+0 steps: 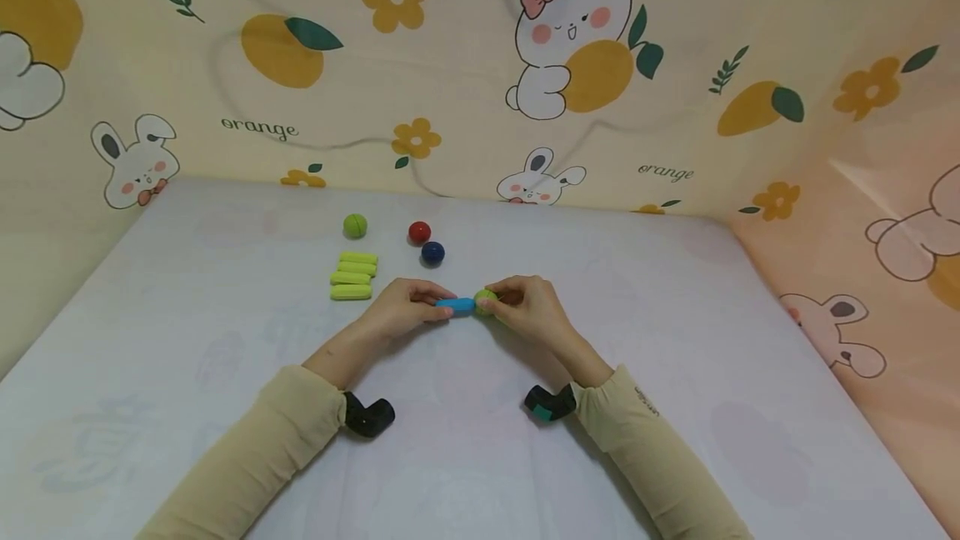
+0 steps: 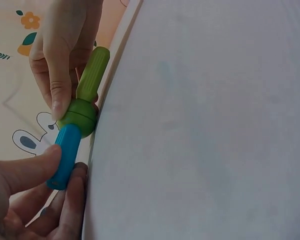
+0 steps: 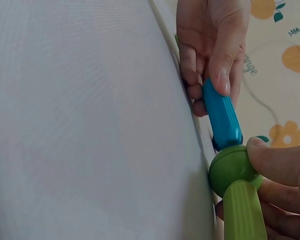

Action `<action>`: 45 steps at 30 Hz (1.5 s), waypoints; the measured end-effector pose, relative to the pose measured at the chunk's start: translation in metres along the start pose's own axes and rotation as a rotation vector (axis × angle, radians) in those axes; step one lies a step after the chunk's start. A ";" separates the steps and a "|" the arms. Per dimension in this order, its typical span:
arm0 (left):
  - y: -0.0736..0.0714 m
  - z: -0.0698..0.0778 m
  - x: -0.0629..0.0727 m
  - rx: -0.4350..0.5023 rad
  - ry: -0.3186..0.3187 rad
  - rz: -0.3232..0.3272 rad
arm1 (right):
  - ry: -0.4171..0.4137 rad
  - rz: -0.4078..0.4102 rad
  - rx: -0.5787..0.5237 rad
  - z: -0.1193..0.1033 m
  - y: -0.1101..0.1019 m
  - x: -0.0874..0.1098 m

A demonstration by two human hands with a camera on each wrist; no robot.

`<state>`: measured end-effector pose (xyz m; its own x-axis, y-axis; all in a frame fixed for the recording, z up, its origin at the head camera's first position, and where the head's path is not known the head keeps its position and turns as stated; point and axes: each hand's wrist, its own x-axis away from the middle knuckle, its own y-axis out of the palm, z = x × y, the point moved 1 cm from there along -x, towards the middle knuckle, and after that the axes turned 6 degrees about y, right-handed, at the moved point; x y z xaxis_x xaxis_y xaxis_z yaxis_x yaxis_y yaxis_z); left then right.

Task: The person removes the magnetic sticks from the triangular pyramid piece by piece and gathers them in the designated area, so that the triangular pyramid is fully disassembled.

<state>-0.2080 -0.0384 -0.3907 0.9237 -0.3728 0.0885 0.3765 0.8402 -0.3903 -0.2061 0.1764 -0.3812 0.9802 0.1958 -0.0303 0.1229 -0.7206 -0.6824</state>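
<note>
four lime sticks [image 1: 351, 278] and a lime ball [image 1: 356, 226] lie on the table [image 1: 465, 465]; the left hand [image 1: 399, 307], nearer than a red ball [image 1: 420, 232] and navy ball [image 1: 432, 253], pinches a blue stick [image 1: 457, 306] touching a green ball [image 1: 485, 302]; the right hand [image 1: 536, 311] pinches that ball, a yellow-green stick [image 2: 93, 75] projecting.

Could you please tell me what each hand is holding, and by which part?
The left hand pinches the blue rod near the end away from the green ball; the right hand grips that ball by its side.
</note>
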 end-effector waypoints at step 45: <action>-0.060 -0.015 0.043 -0.060 -0.053 -0.023 | 0.018 -0.015 0.029 -0.001 -0.001 -0.001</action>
<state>-0.1919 -0.1107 -0.3777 0.9178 -0.3694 0.1456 0.3944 0.8058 -0.4418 -0.2074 0.1767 -0.3797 0.9810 0.1940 -0.0068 0.1332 -0.6982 -0.7034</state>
